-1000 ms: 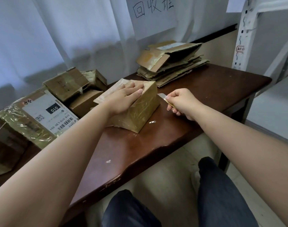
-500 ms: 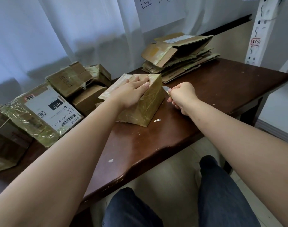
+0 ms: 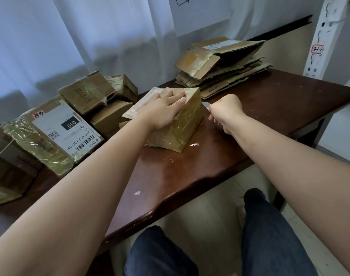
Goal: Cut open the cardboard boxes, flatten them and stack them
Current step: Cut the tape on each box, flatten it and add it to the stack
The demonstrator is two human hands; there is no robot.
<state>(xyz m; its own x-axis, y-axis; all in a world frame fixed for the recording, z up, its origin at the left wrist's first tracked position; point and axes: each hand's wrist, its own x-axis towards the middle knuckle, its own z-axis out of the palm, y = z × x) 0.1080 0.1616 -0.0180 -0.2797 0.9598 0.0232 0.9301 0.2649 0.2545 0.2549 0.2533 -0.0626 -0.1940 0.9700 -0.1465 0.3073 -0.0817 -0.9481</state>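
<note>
A small taped cardboard box (image 3: 178, 128) stands in the middle of the brown table (image 3: 269, 108). My left hand (image 3: 164, 109) lies flat on the box's top, fingers straight, pressing it down. My right hand (image 3: 226, 113) is curled round a small knife (image 3: 206, 105), whose blade tip shows at the box's right end. A stack of flattened boxes (image 3: 220, 70) lies at the back right of the table. Several uncut taped boxes (image 3: 86, 94) sit at the left, one with a white shipping label (image 3: 68, 130).
A white curtain (image 3: 70, 36) hangs behind the table. A white metal shelf post (image 3: 321, 36) stands at the right. Small tape scraps (image 3: 194, 144) lie on the table. My legs in dark trousers (image 3: 269, 236) are below the table's front edge.
My right hand has moved closer to the box's right end, so less of the blade shows. My left hand stays flat on the box. The camera has tilted downward.
</note>
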